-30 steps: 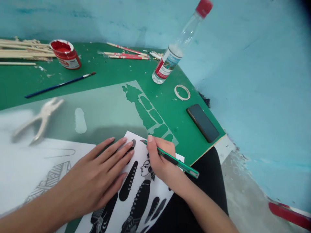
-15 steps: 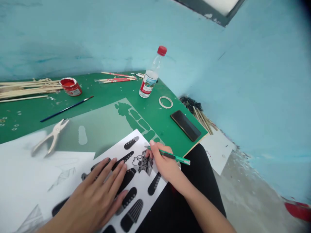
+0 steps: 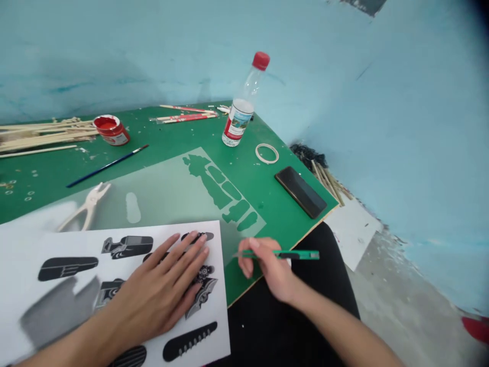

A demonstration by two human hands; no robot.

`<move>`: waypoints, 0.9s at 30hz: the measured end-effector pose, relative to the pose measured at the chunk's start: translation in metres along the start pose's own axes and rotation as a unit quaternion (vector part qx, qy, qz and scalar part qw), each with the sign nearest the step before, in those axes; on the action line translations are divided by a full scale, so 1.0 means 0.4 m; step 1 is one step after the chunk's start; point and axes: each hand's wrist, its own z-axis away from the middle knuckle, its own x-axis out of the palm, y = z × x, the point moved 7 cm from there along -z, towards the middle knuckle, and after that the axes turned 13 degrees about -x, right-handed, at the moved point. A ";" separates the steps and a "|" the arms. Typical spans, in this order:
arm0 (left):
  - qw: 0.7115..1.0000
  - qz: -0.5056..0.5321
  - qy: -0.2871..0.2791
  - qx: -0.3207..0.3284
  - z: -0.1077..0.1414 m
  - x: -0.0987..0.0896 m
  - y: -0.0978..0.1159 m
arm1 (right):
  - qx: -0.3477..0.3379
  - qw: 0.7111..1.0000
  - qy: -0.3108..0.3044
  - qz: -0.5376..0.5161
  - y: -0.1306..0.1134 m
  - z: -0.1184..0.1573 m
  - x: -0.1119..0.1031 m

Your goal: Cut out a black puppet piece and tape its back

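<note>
Though apart, left hand (image 3: 160, 285) flat on paper (image 3: 214, 308), right hand (image 3: 274, 270) around green cutter (image 3: 300, 255) — crosswise, tip leftward.

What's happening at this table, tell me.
A person's left hand lies spread on a white sheet printed with dark figure parts. The right hand grips a green craft knife, its tip just off the sheet's right edge. Beyond is a pale translucent sheet with green figure-like shapes at one end; a phone lies on the table to its right.
</note>
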 end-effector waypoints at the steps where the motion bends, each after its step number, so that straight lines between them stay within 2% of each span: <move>1: 1.000 0.014 -0.016 0.018 0.001 0.009 -0.003 | -0.030 0.996 -0.051 0.063 -0.009 -0.036 -0.016; 3: 0.998 0.029 -0.033 0.040 0.007 0.019 -0.011 | -0.101 0.971 -0.139 0.165 -0.027 -0.105 -0.032; 7: 0.996 0.063 -0.051 0.027 0.018 0.023 -0.025 | -0.228 0.878 -0.277 0.318 -0.030 -0.181 0.006; 10: 0.996 0.071 -0.058 0.012 0.016 0.024 -0.025 | -0.295 0.817 -0.332 0.367 -0.016 -0.195 0.038; 12: 0.995 0.079 -0.065 -0.007 0.008 0.025 -0.026 | -0.322 0.793 -0.352 0.378 -0.006 -0.202 0.044; 15: 0.993 0.089 -0.070 -0.033 -0.003 0.030 -0.028 | -0.337 0.788 -0.365 0.363 0.001 -0.218 0.037; 19: 0.995 0.076 -0.057 -0.035 0.001 0.040 -0.030 | -0.348 0.789 -0.363 0.352 -0.001 -0.224 0.034; 25: 0.987 0.065 -0.145 0.001 0.044 0.082 -0.038 | -0.321 0.803 -0.348 0.363 -0.003 -0.217 0.042; 27: 0.985 0.072 -0.154 0.004 0.054 0.084 -0.041 | -0.309 0.812 -0.335 0.363 -0.003 -0.218 0.041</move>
